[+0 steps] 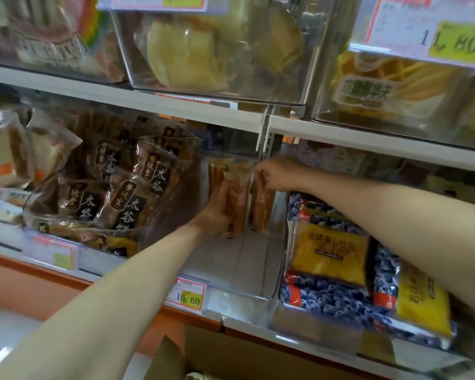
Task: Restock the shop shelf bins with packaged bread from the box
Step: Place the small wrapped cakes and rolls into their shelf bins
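clear bin [247, 270] on the lower shelf | my left hand [217, 209] reaches inside it, fingers wrapped round an upright bread pack [237, 207] near the bin's back | my right hand [274, 174] pinches the top of a second bread pack [261, 212], upright beside the first | box [231, 355] sits below the bin's front

left hand [215, 211], right hand [274, 171] gripping bread packs [261, 212]
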`<state>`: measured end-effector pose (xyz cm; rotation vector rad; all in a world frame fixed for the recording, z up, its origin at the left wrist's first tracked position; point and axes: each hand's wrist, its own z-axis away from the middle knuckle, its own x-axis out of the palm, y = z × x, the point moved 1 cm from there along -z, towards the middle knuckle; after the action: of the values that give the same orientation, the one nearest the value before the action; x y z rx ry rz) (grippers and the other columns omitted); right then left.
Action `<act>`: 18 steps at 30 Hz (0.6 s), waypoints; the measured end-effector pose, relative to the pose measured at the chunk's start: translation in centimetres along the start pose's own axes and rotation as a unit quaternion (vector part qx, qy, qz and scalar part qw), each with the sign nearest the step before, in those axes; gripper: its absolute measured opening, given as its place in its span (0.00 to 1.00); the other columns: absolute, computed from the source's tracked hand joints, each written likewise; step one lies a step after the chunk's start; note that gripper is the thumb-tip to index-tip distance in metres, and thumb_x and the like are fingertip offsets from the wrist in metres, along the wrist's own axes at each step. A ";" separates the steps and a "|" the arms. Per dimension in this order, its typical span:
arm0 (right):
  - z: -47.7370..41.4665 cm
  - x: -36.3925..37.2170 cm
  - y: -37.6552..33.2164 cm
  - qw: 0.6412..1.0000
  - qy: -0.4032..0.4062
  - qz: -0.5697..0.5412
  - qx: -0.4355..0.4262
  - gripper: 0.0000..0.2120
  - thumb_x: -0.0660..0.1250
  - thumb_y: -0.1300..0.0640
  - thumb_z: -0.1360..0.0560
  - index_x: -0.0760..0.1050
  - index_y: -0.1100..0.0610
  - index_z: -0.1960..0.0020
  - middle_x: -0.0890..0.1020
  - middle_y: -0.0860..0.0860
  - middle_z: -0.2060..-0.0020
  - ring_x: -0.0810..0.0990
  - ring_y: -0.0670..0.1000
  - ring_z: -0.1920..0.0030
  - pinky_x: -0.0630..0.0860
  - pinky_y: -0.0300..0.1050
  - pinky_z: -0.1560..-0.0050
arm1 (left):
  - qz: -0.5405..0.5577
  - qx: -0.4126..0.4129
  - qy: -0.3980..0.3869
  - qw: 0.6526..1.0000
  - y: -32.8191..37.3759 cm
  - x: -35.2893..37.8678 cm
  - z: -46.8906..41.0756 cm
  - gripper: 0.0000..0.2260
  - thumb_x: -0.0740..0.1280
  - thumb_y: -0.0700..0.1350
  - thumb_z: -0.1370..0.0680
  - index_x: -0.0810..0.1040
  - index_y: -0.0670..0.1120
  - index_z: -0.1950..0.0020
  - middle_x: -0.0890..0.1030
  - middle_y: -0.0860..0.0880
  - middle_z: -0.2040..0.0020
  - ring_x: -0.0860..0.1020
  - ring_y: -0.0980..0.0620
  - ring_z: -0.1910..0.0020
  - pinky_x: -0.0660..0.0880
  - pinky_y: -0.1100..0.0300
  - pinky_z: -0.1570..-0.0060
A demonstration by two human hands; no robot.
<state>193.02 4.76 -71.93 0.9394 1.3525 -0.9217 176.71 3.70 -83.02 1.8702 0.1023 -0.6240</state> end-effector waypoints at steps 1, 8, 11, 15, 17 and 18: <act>0.0 -0.2 0.1 1.000 0.021 0.018 0.001 0.06 0.68 0.62 0.29 0.77 0.52 0.57 0.79 0.50 0.58 0.75 0.50 0.57 0.66 0.40 0.60 | 0.001 -0.021 -0.009 1.000 -0.2 0.0 -0.2 0.23 0.66 0.57 0.35 0.69 0.50 0.45 0.72 0.44 0.44 0.71 0.40 0.37 0.67 0.56 0.40; 0.0 0.0 1.1 0.997 0.031 0.070 0.006 0.07 0.63 0.63 0.25 0.78 0.55 0.51 0.70 0.53 0.50 0.73 0.57 0.47 0.63 0.46 0.53 | -0.020 0.003 0.004 1.000 -0.1 0.1 0.2 0.21 0.65 0.52 0.32 0.63 0.60 0.42 0.70 0.45 0.38 0.72 0.45 0.38 0.72 0.49 0.38; 0.2 -0.2 1.1 0.995 0.034 0.098 0.005 0.09 0.63 0.62 0.24 0.80 0.54 0.49 0.70 0.56 0.44 0.70 0.59 0.42 0.62 0.46 0.51 | -0.070 0.024 0.006 0.997 0.3 0.3 0.1 0.30 0.70 0.43 0.27 0.59 0.53 0.31 0.64 0.43 0.32 0.66 0.49 0.33 0.68 0.55 0.36; 0.1 -0.8 1.2 0.997 0.039 0.063 -0.003 0.11 0.63 0.66 0.26 0.82 0.55 0.52 0.70 0.52 0.50 0.71 0.57 0.42 0.64 0.44 0.50 | -0.159 0.001 -0.046 0.986 1.0 1.2 -0.8 0.29 0.65 0.35 0.24 0.57 0.44 0.26 0.61 0.45 0.31 0.62 0.51 0.31 0.65 0.59 0.36; 0.3 -1.2 1.5 0.997 0.051 0.052 -0.012 0.10 0.64 0.67 0.27 0.81 0.56 0.56 0.71 0.51 0.53 0.73 0.56 0.44 0.64 0.42 0.53 | -0.126 0.018 -0.026 0.992 1.6 2.0 -0.8 0.30 0.64 0.32 0.25 0.57 0.48 0.28 0.62 0.51 0.35 0.64 0.55 0.35 0.67 0.61 0.38; 0.4 -1.4 1.7 0.997 0.061 0.043 -0.012 0.09 0.65 0.67 0.28 0.81 0.56 0.57 0.73 0.51 0.53 0.74 0.55 0.45 0.64 0.42 0.53 | -0.107 0.024 -0.022 0.994 1.8 2.3 -0.7 0.31 0.64 0.30 0.26 0.58 0.50 0.29 0.63 0.52 0.36 0.67 0.54 0.37 0.70 0.59 0.40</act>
<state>194.70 4.99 -70.48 1.0417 1.4125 -0.7924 179.60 3.17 -82.40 1.9044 0.2641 -0.8212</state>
